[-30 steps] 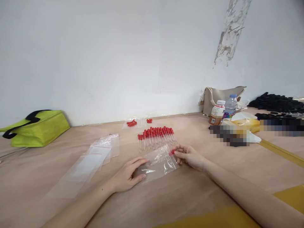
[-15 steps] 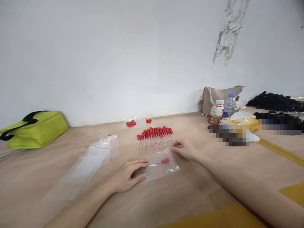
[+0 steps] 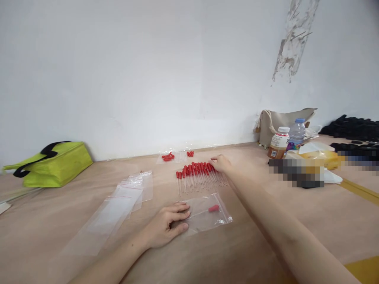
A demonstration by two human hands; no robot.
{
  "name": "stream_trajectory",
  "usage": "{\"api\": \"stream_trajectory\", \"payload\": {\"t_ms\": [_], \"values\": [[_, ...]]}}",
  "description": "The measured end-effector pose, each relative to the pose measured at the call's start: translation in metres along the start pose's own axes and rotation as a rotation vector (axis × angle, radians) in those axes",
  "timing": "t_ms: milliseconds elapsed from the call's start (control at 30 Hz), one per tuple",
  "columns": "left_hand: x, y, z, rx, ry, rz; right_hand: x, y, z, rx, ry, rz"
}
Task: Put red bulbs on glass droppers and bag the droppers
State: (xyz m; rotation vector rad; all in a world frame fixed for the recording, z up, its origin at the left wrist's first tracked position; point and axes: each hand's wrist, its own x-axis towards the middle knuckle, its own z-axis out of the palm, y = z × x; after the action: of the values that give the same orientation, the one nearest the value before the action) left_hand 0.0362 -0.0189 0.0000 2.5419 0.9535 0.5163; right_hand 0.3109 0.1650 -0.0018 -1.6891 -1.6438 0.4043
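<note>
A clear zip bag (image 3: 201,221) lies flat before me with one red-bulbed dropper (image 3: 213,208) inside it. My left hand (image 3: 170,223) rests on the bag's left end, fingers stretched out and thumb apart, covering the dropper's thin tip. Beyond the bag, a row of droppers (image 3: 192,171) lies side by side, red bulbs towards the wall and clear stems towards me. At the right end of that row is my right hand (image 3: 220,163), its fingers closed together at a bulb; the fingertips are partly hidden.
Overlapping flat zip bags (image 3: 118,209) lie to the left. Loose red bulbs (image 3: 168,156) on clear plastic sit near the wall. A lime-green bag (image 3: 59,165) stands far left. At right are a brown drink bottle (image 3: 278,144), a water bottle (image 3: 297,132) and a beige bag (image 3: 265,134).
My right hand has moved from the zip bag's open end up to the right end of the dropper row. My left hand stays on the bag. The whole view has shifted slightly.
</note>
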Motion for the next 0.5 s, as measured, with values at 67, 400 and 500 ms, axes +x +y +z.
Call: {"api": "stream_trajectory", "payload": {"t_ms": [67, 400, 500], "values": [[0.001, -0.001, 0.000, -0.003, -0.001, 0.003, 0.005, 0.002, 0.004, 0.037, -0.025, 0.009], [0.000, -0.001, 0.000, 0.021, -0.008, -0.019, -0.001, -0.013, -0.020, 0.448, -0.020, 0.051], [-0.002, -0.002, 0.000, 0.049, 0.021, -0.061, -0.026, -0.013, -0.039, 0.559, 0.029, 0.040]]}}
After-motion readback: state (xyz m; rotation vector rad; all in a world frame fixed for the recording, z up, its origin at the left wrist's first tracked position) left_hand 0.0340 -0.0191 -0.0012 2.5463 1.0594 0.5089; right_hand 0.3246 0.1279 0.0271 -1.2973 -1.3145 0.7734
